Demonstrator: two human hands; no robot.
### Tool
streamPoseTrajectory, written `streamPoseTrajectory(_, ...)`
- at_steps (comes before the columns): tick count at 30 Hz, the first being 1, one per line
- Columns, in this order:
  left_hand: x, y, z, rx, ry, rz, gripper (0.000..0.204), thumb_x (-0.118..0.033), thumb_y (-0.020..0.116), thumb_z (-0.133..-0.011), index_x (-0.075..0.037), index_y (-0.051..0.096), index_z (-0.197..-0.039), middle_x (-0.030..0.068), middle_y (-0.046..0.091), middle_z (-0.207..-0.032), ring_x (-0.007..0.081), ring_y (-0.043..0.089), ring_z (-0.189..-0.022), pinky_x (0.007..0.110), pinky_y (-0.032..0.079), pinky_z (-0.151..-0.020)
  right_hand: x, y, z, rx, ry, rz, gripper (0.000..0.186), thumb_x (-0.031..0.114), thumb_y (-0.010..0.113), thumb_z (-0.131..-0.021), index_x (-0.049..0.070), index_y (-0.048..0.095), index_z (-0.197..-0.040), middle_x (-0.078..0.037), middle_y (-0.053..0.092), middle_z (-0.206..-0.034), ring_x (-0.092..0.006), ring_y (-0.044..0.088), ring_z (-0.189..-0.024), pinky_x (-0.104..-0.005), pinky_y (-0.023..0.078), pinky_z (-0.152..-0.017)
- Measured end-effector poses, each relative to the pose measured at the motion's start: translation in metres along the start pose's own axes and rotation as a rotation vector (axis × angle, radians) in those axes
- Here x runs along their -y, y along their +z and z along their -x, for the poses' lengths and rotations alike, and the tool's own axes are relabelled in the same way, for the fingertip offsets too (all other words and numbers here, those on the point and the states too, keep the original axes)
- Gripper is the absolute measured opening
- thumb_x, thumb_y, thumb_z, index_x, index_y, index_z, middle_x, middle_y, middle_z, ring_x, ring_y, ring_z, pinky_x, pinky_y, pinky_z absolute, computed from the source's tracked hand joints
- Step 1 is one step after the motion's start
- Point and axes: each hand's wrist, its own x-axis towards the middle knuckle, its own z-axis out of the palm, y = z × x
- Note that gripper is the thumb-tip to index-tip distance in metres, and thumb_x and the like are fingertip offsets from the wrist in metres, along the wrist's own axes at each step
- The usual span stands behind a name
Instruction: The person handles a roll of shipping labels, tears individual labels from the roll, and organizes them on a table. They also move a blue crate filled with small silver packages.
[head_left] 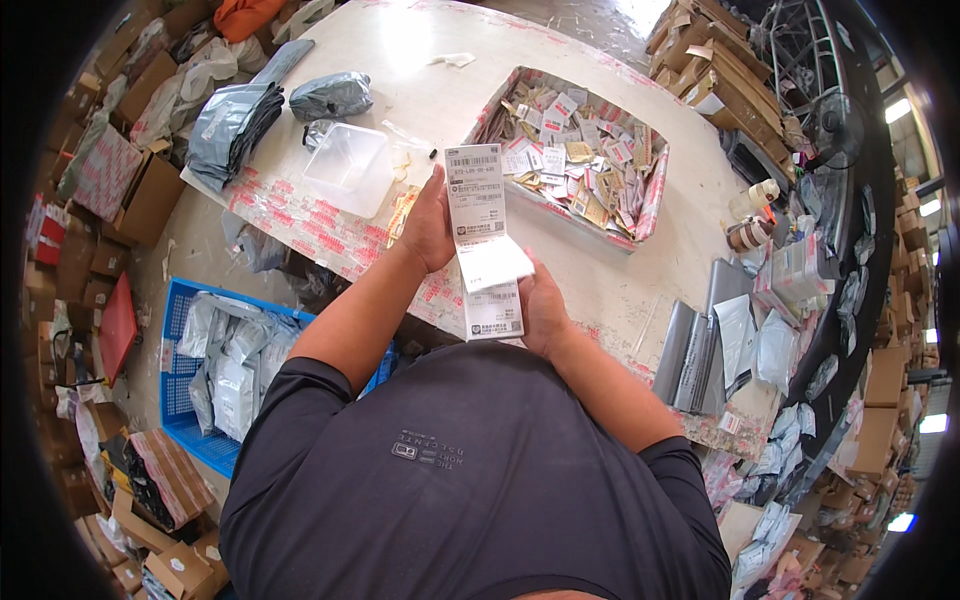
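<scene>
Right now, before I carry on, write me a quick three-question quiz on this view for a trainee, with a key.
1. Multiple choice: what are the left hand and right hand holding?
A) a pair of scissors
B) a strip of white printed labels
C) a roll of tape

2. True or false: the blue crate holds wrapped packages.

3. Fill in: on the table, the clear plastic tub sits to the ____ of the open box, as the person sees it.

Key: 1. B; 2. true; 3. left.
</scene>
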Motion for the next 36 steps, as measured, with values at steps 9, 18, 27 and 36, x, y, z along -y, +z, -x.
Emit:
streamPoseTrajectory(9, -0.005, 0.008, 0.004, 0.004, 0.033, -0.040, 0.081, -0.071, 0.036, -0.098, -0.005, 0.049, -0.143, 0.0159, 0.062, -0.133, 0.0334, 0.061, -0.121, 0.051, 0.050, -0.104, -0.008, -0.007, -0.005, -0.164, -0.013, 0.212, 0.044, 0.027, 0.048, -0.101, -0.005, 0.054, -0.130, -0.022, 0.068, -0.116, -0.0335, 0.071, -0.100, -0.0463, 0.061, -0.086)
streamPoseTrajectory(18, -0.004, 0.006, 0.005, -0.032, -0.002, -0.025, 0.080, -0.071, 0.037, -0.098, -0.005, 0.051, -0.142, 0.0155, 0.064, -0.131, 0.0328, 0.062, -0.120, 0.052, 0.049, -0.104, -0.003, 0.007, -0.004, -0.116, -0.057, 0.208, 0.051, 0.041, 0.047, -0.104, -0.001, 0.054, -0.133, -0.019, 0.068, -0.115, -0.0294, 0.072, -0.096, -0.0434, 0.061, -0.084)
streamPoseTrajectory(27, -0.002, 0.000, 0.004, 0.002, 0.013, -0.016, 0.080, -0.070, 0.036, -0.098, -0.005, 0.050, -0.142, 0.0157, 0.062, -0.133, 0.0331, 0.062, -0.121, 0.051, 0.049, -0.105, 0.004, 0.014, 0.006, 0.127, 0.001, -0.098, 0.037, 0.023, 0.054, -0.102, -0.002, 0.052, -0.130, -0.020, 0.066, -0.118, -0.0297, 0.072, -0.099, -0.0455, 0.061, -0.088)
streamPoseTrajectory(36, -0.005, 0.005, 0.009, -0.010, -0.025, 0.036, 0.071, -0.064, 0.031, -0.103, -0.007, 0.053, -0.140, 0.0124, 0.064, -0.129, 0.0286, 0.061, -0.120, 0.046, 0.047, -0.105, -0.002, 0.012, 0.004, -0.106, -0.017, 0.033, 0.048, 0.037, 0.048, -0.105, -0.003, 0.054, -0.130, -0.021, 0.068, -0.116, -0.0301, 0.072, -0.099, -0.0469, 0.061, -0.084)
